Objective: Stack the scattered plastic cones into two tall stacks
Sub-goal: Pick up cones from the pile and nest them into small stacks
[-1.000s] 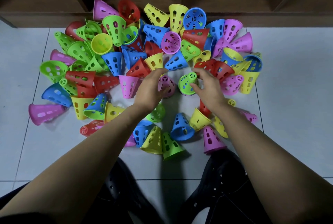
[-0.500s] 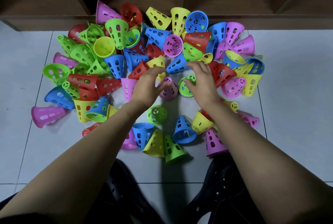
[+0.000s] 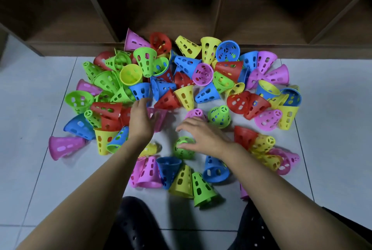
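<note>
Head view looks down on a heap of perforated plastic cones [image 3: 181, 93] in green, red, blue, yellow and pink, scattered over the pale tiled floor [image 3: 332, 125] in front of a dark wooden shelf unit [image 3: 181, 8]; no stack has been started yet, so the job is judged to be at its opening pick. The left hand [image 3: 141, 121] reaches toward an inverted pink perforated cone [image 3: 159, 116], fingers loosely spread and not yet closed on it, though motion blur there leaves it unclear whether they touch. The right hand [image 3: 203, 137] hovers low, fingers [image 3: 182, 128] fanned out flat, over a small green perforated cone [image 3: 184, 148] lying in the cleared middle patch, just below a pink perforated cone [image 3: 196, 113] and a second green perforated cone [image 3: 219, 116] that stand narrow end up. To do this step well, each hand should probably take one cone by its wide rim and turn it mouth down. Each should then be set on bare floor well apart from the other, so two bases exist from the start. Cones that already stand upright look the easiest to nest next. Light, slick plastic is likely to skid, so a firm pinch across the rim seems wiser than a push from above.
</note>
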